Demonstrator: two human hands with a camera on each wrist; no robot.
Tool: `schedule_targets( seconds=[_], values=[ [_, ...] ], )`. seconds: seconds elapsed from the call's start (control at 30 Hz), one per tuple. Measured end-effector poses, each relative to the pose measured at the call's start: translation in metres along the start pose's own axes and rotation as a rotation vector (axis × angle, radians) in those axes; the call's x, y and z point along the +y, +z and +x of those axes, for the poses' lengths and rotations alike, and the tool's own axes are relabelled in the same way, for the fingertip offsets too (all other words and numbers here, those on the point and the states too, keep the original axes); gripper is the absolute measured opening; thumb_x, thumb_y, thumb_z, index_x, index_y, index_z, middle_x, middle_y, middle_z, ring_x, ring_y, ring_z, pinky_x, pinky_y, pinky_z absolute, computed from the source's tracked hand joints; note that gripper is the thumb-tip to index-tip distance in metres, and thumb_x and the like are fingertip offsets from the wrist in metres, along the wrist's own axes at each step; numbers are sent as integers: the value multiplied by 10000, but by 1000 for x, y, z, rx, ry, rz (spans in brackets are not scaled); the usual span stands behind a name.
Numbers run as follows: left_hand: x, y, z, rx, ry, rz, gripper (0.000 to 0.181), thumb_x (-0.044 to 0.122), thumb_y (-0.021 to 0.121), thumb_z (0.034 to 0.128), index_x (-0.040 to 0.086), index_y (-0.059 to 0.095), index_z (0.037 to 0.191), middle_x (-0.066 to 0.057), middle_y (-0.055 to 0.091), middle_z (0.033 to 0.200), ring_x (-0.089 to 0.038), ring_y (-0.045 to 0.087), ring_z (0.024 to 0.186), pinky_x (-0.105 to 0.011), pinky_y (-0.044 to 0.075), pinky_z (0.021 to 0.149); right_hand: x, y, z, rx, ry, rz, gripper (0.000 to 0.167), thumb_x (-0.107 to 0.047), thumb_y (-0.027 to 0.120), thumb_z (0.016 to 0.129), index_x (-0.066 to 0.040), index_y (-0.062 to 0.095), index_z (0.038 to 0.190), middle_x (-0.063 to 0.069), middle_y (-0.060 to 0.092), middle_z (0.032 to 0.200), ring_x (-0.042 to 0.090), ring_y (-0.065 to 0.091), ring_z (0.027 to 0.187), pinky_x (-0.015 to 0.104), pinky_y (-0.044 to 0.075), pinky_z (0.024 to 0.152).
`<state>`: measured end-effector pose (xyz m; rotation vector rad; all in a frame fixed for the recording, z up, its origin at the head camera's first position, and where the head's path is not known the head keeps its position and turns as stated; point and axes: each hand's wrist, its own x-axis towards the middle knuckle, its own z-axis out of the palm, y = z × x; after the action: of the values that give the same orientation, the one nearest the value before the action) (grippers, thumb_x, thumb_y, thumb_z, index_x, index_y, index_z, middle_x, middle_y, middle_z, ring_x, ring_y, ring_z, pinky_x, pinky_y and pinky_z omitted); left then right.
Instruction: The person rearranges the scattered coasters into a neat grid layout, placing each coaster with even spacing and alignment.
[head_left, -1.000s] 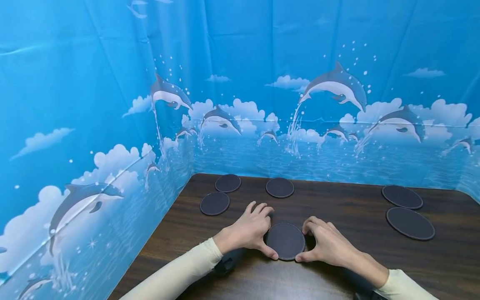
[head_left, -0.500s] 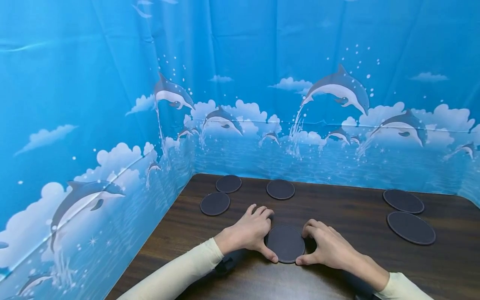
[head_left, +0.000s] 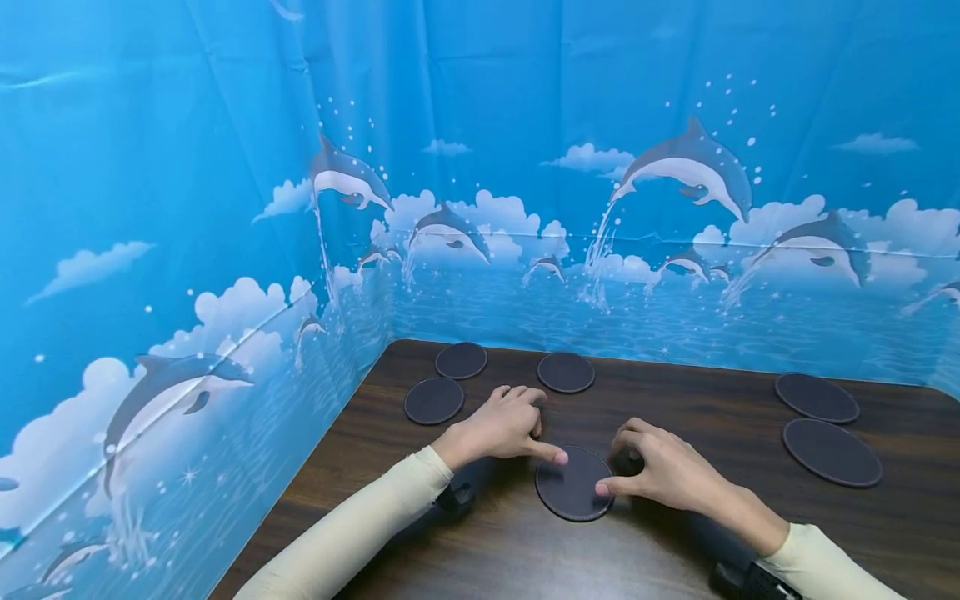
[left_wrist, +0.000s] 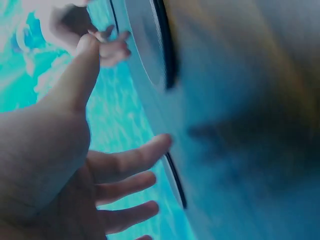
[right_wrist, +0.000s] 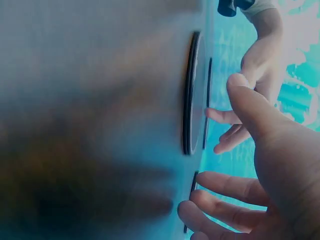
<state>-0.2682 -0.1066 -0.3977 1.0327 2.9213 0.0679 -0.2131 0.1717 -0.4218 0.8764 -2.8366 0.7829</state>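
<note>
A round dark coaster (head_left: 573, 492) with a stitched rim lies flat on the table near its front; in the right wrist view its edge (right_wrist: 189, 95) looks doubled, but whether two are stacked I cannot tell. To its left my left hand (head_left: 498, 425) hovers with fingers spread and the thumb over the coaster's upper part. My right hand (head_left: 671, 467) is raised on the other side, its fingers loosely bent and its thumb over the coaster's right rim. Both hands hold nothing. In the left wrist view a gap shows between the left hand (left_wrist: 65, 165) and the coaster (left_wrist: 150, 45).
Two coasters (head_left: 434, 401) lie at the back left of the dark wooden table (head_left: 480, 550), and another (head_left: 566, 372) is at the back middle. Two more (head_left: 832, 452) lie at the right. A blue dolphin-print curtain (head_left: 480, 300) stands behind and to the left.
Both hands have let go of the near coaster and risen from its sides. Its place among the other coasters looks the same. The head view has shifted slightly.
</note>
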Motion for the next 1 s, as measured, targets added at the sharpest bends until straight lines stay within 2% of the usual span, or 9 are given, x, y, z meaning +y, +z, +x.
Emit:
schedule_targets(
  seconds=[0.1,0.17,0.27,0.37,0.47,0.57,0.77,1.0],
  values=[
    [-12,-4,14,73,-58,-38,590,814,514,858,253,682,792,-58,495,1483,-266,432,1370,-534,326,1096,8,-6,9,28,28,20,590,-666,773,786,-147,727,1063,-5,604,1110,157,610,888,378,519,705],
    [-19,-6,22,122,-80,-55,599,788,533,876,215,703,910,-53,527,1427,-262,474,1319,-523,355,1071,13,-8,15,53,50,33,587,-643,781,797,-131,725,1079,17,608,1126,182,616,903,402,525,722],
    [-28,-8,34,176,-74,-62,639,762,572,881,177,691,1112,-32,547,1359,-247,504,1269,-519,370,1052,18,-8,23,86,71,32,598,-619,796,801,-110,721,1105,43,611,1146,218,625,928,444,537,741],
    [-33,-8,45,194,-55,-71,689,742,613,873,172,648,1258,-18,538,1377,-239,503,1278,-535,356,1066,22,-5,30,100,78,23,615,-611,806,796,-99,718,1125,50,612,1152,231,631,943,473,542,752],
    [-37,-6,55,189,-66,-79,724,720,646,868,169,618,1338,-25,512,1438,-245,481,1319,-549,335,1088,28,-1,37,103,80,33,630,-621,799,799,-97,715,1137,54,606,1155,224,620,932,465,536,746],
    [-39,-4,66,155,-97,-52,768,718,655,863,170,595,1399,-37,483,1480,-255,452,1351,-543,328,1096,37,0,44,117,82,45,651,-632,783,808,-86,708,1154,81,596,1185,241,617,952,474,534,763],
    [-45,-2,89,104,-129,-6,858,737,629,868,163,520,1497,-69,417,1547,-288,381,1408,-548,285,1121,60,-4,52,145,85,33,733,-613,760,847,-19,662,1266,211,534,1329,411,586,1124,606,492,864],
    [-58,-5,97,103,-167,-34,863,719,643,871,207,462,1542,-55,406,1560,-283,386,1408,-550,284,1118,75,-6,64,135,106,36,769,-621,731,870,-14,626,1330,274,465,1421,501,483,1248,725,365,938]
  ],
)
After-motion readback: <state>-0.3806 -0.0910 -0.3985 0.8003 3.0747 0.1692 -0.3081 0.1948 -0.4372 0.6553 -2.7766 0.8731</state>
